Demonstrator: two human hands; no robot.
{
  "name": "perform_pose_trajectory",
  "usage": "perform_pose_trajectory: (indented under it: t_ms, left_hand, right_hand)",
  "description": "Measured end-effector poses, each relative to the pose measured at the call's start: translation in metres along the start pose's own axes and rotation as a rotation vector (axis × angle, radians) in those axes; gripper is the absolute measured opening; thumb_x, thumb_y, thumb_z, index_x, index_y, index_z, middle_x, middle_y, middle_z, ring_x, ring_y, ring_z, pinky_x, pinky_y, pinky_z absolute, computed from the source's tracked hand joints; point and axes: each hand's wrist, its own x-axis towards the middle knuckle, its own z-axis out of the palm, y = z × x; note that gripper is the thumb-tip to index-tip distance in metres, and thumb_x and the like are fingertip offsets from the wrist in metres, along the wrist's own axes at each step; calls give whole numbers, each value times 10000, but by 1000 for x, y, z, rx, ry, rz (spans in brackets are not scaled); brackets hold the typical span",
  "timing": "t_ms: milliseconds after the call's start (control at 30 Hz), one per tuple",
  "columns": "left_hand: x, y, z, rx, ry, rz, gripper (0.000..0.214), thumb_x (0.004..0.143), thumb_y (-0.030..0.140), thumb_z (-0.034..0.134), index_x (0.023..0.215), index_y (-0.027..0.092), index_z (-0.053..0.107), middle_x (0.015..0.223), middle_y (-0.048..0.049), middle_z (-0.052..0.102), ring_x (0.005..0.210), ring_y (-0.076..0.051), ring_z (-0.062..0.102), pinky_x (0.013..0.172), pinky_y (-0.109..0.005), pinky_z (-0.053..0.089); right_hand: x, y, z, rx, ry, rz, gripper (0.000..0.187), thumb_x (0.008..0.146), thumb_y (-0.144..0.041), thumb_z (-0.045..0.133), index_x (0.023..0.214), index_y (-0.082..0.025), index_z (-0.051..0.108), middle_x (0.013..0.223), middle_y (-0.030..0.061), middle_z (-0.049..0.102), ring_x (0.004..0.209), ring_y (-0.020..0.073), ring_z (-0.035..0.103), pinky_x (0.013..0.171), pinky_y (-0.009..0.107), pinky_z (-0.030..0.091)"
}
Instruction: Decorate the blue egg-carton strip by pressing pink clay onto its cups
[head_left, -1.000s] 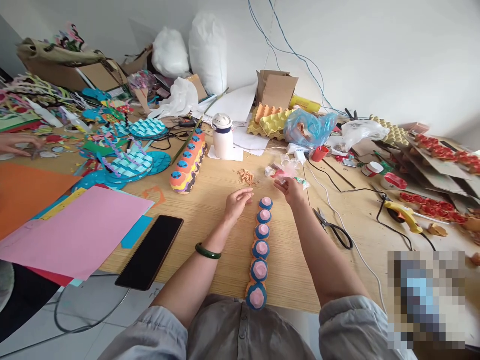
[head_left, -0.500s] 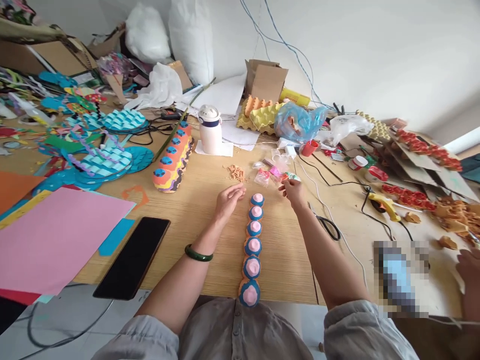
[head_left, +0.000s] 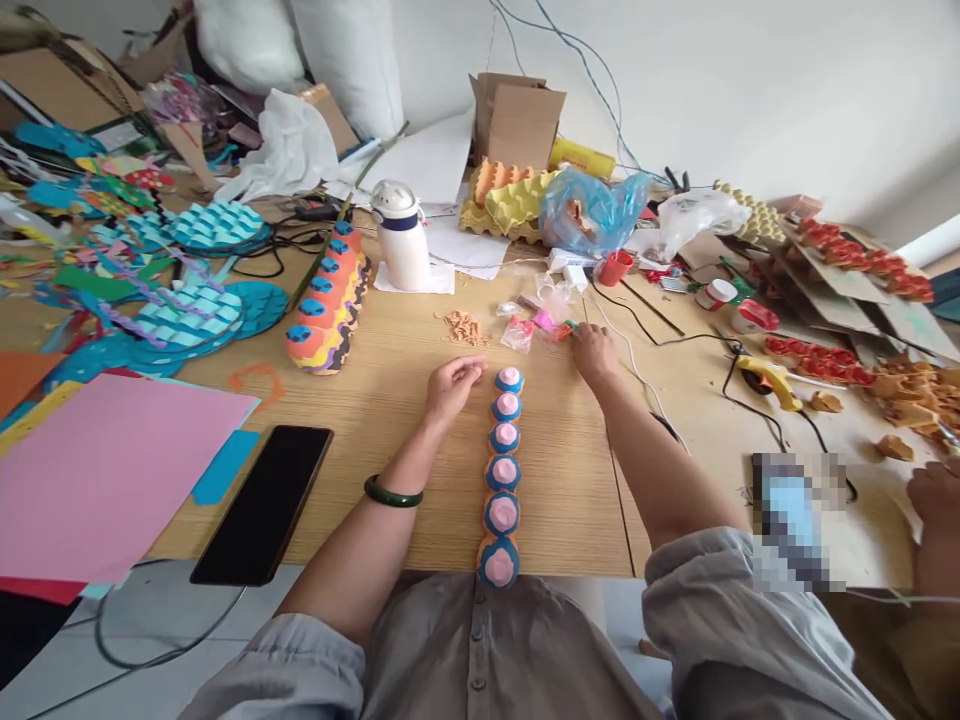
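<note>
A row of egg-carton cups (head_left: 502,465), painted blue with pink tops, runs from the table's near edge away from me. My left hand (head_left: 452,383) hovers just left of the far end of the row, its fingers curled together in a pinch; whatever it holds is hidden. My right hand (head_left: 592,352) reaches further out to the right of the row. Its fingertips close on a small plastic packet (head_left: 566,329) among several little packets (head_left: 525,328) on the wooden table (head_left: 570,480).
A black phone (head_left: 262,505) and pink paper (head_left: 112,470) lie at the left. An orange painted carton strip (head_left: 326,315), a white bottle (head_left: 397,235), a yellow glue gun (head_left: 765,380) and cables stand further out. Another person's hand (head_left: 934,495) rests at the right edge.
My right hand has gone down and forward from mid-air to the packets on the table. My left hand stays by the row's far end. The view has swung right.
</note>
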Motion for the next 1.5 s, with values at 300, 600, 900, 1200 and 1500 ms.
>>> perform_pose_trajectory:
  t_ms: [300, 600, 900, 1200, 1500]
  left_hand:
    - [-4, 6, 0, 84, 3, 79, 265, 789, 301, 699, 984, 147, 790, 785, -44, 769, 785, -166, 730, 782, -275, 579]
    - [-22, 15, 6, 370, -49, 523, 384, 912, 339, 632, 1241, 160, 716, 1191, -128, 726, 1123, -213, 677, 934, -334, 576]
    - [-41, 24, 18, 424, -182, 492, 455, 872, 434, 731, 1257, 193, 699, 1064, -79, 759, 810, -149, 672, 753, -268, 551]
    - [-46, 26, 25, -32, -249, 146, 480, 770, 474, 806, 1088, 170, 613, 877, -31, 712, 605, -102, 628, 507, -207, 500]
    - [-49, 30, 22, 172, -244, 150, 286, 849, 429, 723, 925, 158, 672, 747, 3, 672, 575, -96, 598, 552, -208, 494]
  right_hand:
    - [-24, -5, -10, 110, 249, 120, 202, 1002, -246, 426, 997, -147, 603, 967, 126, 697, 916, 231, 614, 827, 393, 503]
    - [-113, -38, 1, 1257, -108, 35, 376, 824, -546, 736, 790, -188, 626, 714, -5, 653, 511, 74, 517, 446, 214, 433]
    - [-138, -48, 5, 1356, -324, -48, 405, 724, -569, 843, 825, -204, 700, 603, -43, 608, 470, 81, 480, 427, 226, 417]
    - [-141, -49, -1, 1348, -313, -42, 369, 820, -560, 773, 785, -197, 721, 602, -14, 669, 529, 116, 607, 530, 261, 543]
    - [-148, -55, -4, 1308, -268, -70, 332, 854, -523, 755, 803, -196, 732, 625, -25, 653, 545, 111, 616, 570, 265, 548]
